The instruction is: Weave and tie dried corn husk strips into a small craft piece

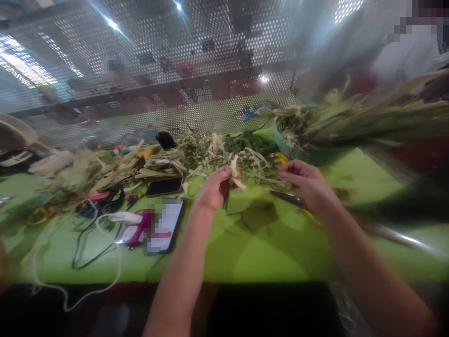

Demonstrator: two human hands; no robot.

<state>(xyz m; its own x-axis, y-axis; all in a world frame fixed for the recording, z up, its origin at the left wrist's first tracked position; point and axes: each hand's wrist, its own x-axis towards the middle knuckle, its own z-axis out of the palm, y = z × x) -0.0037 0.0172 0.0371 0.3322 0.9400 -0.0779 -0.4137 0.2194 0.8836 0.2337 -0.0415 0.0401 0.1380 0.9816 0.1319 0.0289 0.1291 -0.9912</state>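
My left hand [219,187] is closed round a small pale husk piece [235,172], whose strips stick out past the fingertips; thin dark stems hang below the fist. To the right, my right hand [303,178] is raised over the green table [259,252] with its thumb and fingertips pinched together. Whether anything sits in that pinch is too blurred to tell. A pair of scissors [289,197] lies just beneath it, partly hidden by the wrist. Beyond both hands spreads a heap of dried husks and stems [189,150].
Left of my left arm lie a lit phone [166,227], a dark phone [164,186], a purple charger [138,229] and a looping white cable [119,262]. A green basket [286,142] and long leaves [379,124] stand at the back right. A perforated screen [210,61] rises behind.
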